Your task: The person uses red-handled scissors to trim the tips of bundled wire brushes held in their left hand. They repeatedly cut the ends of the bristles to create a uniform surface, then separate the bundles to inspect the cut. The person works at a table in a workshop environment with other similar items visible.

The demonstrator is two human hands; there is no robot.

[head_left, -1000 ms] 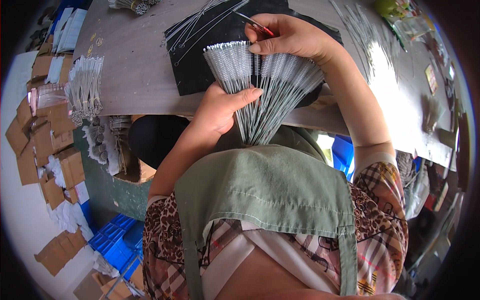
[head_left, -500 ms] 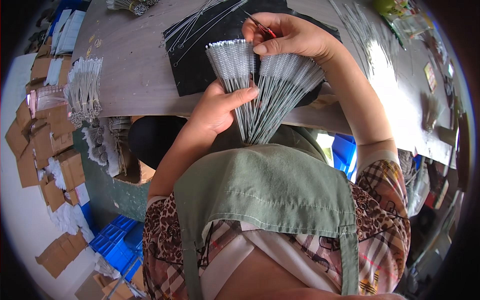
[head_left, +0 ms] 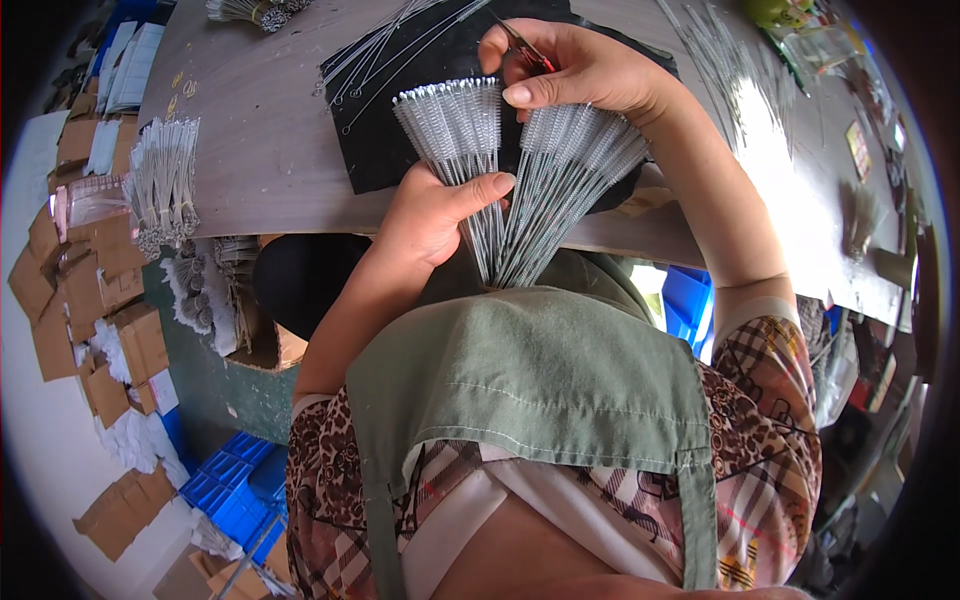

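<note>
Thin wire tube brushes with whitish bristle heads stand in a fan at the table's near edge, split into two groups. Around the stems of the left group of brushes (head_left: 455, 125) my left hand (head_left: 435, 220) is closed, its thumb across the front. The right group of brushes (head_left: 580, 150) leans right, its lower stems meeting the others at my apron (head_left: 530, 350). Above the gap between them is my right hand (head_left: 590, 75), closed on a small red-handled tool (head_left: 528, 48) with dark pointed tips. Its exact kind is partly hidden by my fingers.
Beneath the brushes lies a black mat (head_left: 400, 130), with loose wire brushes (head_left: 385, 55) on it. A tied brush bundle (head_left: 165, 180) rests at the table's left edge. More loose wires (head_left: 715, 70) lie right. Blue crates (head_left: 230, 480) and cardboard boxes (head_left: 110, 260) are on the lower left.
The left group of brushes has shifted left with my left hand, and the gap between the groups is wider. My right fingertips have moved slightly, still with the red-handled tool.
</note>
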